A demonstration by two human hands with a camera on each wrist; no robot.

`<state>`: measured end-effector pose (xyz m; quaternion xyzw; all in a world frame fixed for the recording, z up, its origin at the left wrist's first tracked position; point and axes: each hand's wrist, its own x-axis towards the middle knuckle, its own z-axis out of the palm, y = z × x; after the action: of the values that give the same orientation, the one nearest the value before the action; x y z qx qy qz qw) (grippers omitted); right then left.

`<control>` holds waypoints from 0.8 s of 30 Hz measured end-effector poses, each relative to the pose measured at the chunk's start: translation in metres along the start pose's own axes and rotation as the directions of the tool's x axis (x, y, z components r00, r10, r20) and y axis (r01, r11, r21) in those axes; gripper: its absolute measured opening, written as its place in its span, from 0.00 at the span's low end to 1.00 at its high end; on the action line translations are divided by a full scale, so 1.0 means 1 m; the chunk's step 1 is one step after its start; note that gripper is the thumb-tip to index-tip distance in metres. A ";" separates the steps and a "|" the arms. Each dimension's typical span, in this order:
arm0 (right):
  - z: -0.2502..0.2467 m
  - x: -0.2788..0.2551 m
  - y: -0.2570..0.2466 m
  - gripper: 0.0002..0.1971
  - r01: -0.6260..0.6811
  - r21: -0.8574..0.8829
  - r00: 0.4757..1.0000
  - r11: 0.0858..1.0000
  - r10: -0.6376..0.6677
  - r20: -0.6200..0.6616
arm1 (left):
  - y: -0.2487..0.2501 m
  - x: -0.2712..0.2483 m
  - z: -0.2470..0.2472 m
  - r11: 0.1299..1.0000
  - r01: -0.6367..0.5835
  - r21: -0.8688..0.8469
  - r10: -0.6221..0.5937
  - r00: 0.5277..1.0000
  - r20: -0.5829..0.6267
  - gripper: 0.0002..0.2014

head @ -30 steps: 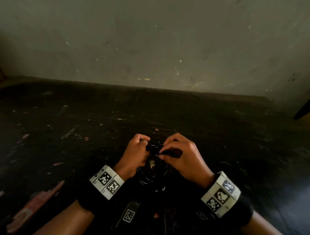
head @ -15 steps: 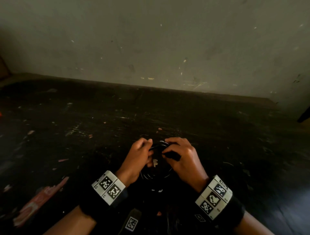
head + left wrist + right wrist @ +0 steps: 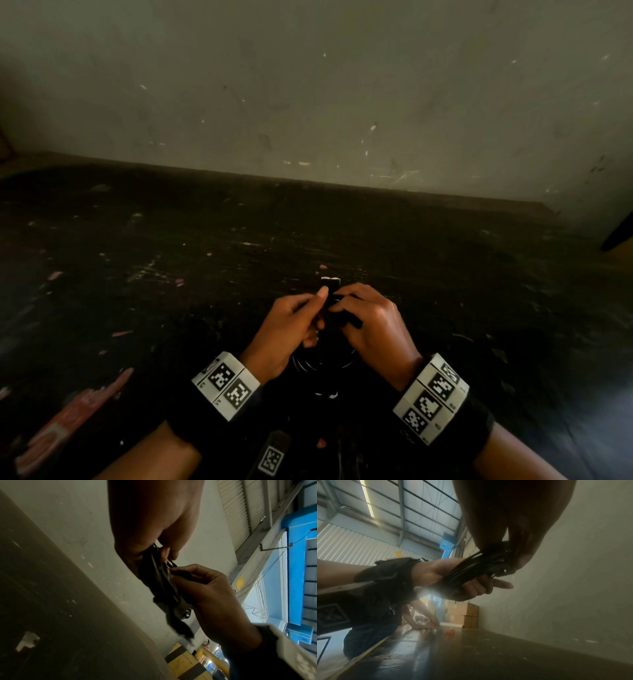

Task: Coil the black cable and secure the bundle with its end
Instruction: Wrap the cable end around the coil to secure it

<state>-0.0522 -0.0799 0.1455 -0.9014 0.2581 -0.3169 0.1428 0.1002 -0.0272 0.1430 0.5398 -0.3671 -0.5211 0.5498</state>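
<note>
The black cable (image 3: 322, 364) is gathered into a small coil held above the dark table between both hands. My left hand (image 3: 317, 305) grips the bundle (image 3: 471, 568) in its curled fingers, with the thumb pressed at the top. My right hand (image 3: 337, 308) pinches the strands (image 3: 159, 577) from the other side, and a thick dark piece lies under its fingers. A cable end with a pale tip (image 3: 330, 282) sticks up just beyond the fingertips. In the left wrist view another plug (image 3: 181, 609) hangs below the bundle. The lower loops sag between my wrists.
The dark scuffed table (image 3: 171, 274) runs to a grey wall (image 3: 308, 102) behind. A reddish wrapper (image 3: 68, 421) lies front left and a black object (image 3: 620, 233) pokes in at the right edge. Another person (image 3: 373, 635) leans over the table far left, near cardboard boxes (image 3: 465, 615).
Both hands have closed in on the coil, squeezing the open loop into a tight bundle. The pale-tipped end now stands up above the fingers.
</note>
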 end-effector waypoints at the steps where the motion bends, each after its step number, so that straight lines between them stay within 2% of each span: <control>1: -0.002 0.000 0.001 0.13 0.012 -0.006 1.000 1.000 -0.012 0.014 | 0.000 0.000 0.001 1.000 -0.022 -0.002 0.022 1.000 0.004 0.14; 4: -0.008 0.001 0.004 0.14 0.045 -0.053 0.996 0.998 -0.041 0.073 | -0.001 0.004 0.004 0.999 -0.041 -0.017 0.040 0.999 -0.015 0.13; 7: -0.016 0.003 0.008 0.13 0.059 -0.054 0.996 0.997 -0.055 0.064 | -0.003 0.010 0.008 0.999 -0.011 -0.038 0.010 0.999 -0.037 0.12; 9: -0.019 0.006 0.012 0.11 0.027 0.039 0.999 0.999 -0.028 0.031 | -0.004 0.011 0.013 1.000 -0.018 -0.023 0.018 1.000 -0.023 0.11; 11: -0.022 0.010 0.015 0.08 -0.067 0.186 0.998 0.980 0.070 -0.010 | -0.004 0.011 0.019 0.999 -0.050 0.017 0.050 0.999 -0.002 0.10; 14: -0.024 0.015 0.018 0.06 -0.212 0.379 0.974 0.901 0.225 0.011 | 0.000 0.011 0.018 0.991 -0.110 0.079 0.110 0.994 0.013 0.10; 18: -0.027 0.015 0.015 0.03 -0.311 0.603 0.939 0.734 0.337 0.074 | 0.001 0.011 0.014 0.973 -0.151 0.176 0.139 0.987 0.078 0.11; 20: -0.026 0.013 0.015 0.03 -0.337 0.650 0.923 0.681 0.377 0.084 | -0.001 0.011 0.014 0.958 -0.150 0.242 0.133 0.987 0.085 0.12; 24: -0.021 0.009 0.019 0.12 -0.439 0.666 0.865 0.603 0.483 0.133 | -0.008 0.013 0.014 0.919 -0.185 0.348 0.159 0.982 0.101 0.14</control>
<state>-0.0674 -0.1026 0.1577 -0.6785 0.3523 -0.3678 0.5295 0.0872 -0.0419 0.1350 0.5771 -0.5206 -0.4146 0.4734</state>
